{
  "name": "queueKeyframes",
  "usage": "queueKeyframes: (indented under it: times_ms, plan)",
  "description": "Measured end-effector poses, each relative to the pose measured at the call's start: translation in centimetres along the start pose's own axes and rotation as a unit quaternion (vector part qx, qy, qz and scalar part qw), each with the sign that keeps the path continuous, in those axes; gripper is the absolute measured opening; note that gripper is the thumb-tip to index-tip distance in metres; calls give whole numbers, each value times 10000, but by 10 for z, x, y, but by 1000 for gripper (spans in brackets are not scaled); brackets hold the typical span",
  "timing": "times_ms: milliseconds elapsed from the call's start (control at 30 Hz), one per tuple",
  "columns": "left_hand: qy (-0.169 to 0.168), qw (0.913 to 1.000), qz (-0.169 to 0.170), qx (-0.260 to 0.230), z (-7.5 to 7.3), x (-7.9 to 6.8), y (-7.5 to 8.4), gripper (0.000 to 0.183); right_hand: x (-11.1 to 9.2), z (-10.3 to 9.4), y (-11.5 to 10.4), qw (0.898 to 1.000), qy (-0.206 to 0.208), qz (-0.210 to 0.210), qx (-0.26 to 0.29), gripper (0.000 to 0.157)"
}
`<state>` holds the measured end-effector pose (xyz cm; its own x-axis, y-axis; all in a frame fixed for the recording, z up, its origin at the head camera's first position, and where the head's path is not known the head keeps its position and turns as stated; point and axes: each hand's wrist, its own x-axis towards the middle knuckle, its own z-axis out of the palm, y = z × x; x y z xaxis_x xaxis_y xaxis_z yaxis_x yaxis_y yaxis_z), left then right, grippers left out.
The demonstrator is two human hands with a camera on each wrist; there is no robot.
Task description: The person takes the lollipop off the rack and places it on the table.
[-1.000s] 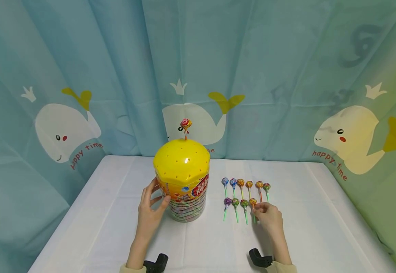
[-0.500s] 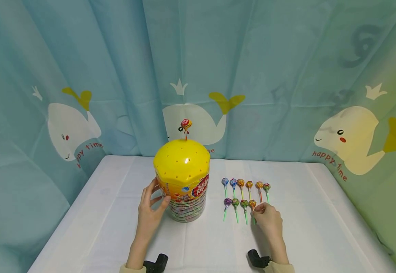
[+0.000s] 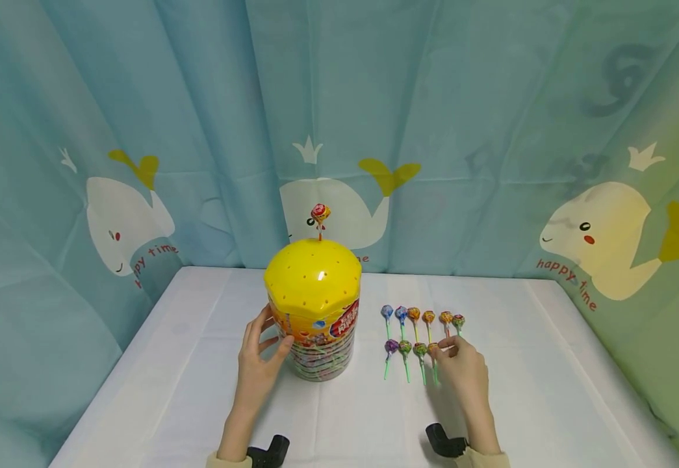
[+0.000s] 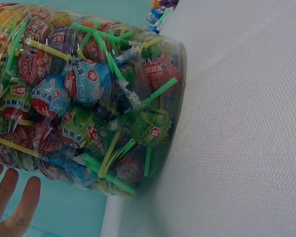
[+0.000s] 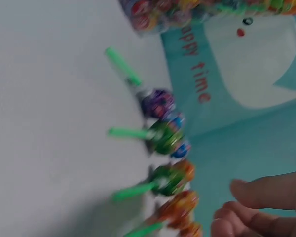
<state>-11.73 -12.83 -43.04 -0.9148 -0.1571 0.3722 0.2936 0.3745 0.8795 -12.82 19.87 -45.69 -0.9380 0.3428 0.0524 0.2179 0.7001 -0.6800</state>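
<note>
My left hand [image 3: 257,367] touches the left side of a clear jar of lollipops [image 3: 321,359], its thumb in front and its fingers spread. In the left wrist view, straight fingers [image 4: 24,207] lie along the jar's wall. A red-and-yellow lollipop [image 3: 320,213] stands upright in the jar's holed yellow lid [image 3: 316,273]. Beside the front row's right end is my right hand [image 3: 464,372], partly covering an orange lollipop [image 5: 182,203] with a green stick. That lollipop lies on the table; thumb and fingers are apart from it, with nothing between them.
Two rows of lollipops lie right of the jar. The front row includes a purple one [image 3: 391,346] and a green one [image 3: 420,350]; blue [image 3: 387,311] and orange [image 3: 429,316] ones are behind. A whale-printed curtain [image 3: 462,214] surrounds the white table [image 3: 520,377].
My right hand has let go of the orange lollipop with the green stick and shifted slightly up and away from it. The left hand and jar hold their place.
</note>
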Motion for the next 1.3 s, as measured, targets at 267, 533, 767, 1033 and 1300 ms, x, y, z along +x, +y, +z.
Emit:
queueKeyframes:
  times_ms: [267,533,767,1033,1300]
  plan:
    - [2,9998,194,-91,3,2,-26,73,2,-6,-35,9914,981,-665,561,11]
    - [-21,9997,211,-77,2,2,-26,74,8,-17,-79,9753,1257,-1293,1272,8]
    - [-59,10000,-29,-63,2,2,-16,71,12,-28,-116,9656,1089,-1783,1546,12]
    - [-92,10000,-16,-10,-3,-1,14,66,15,-37,-156,9545,837,-2119,1924,14]
    - [-80,10000,4,-37,-1,0,2,69,19,-38,-191,9410,586,-2493,2210,15]
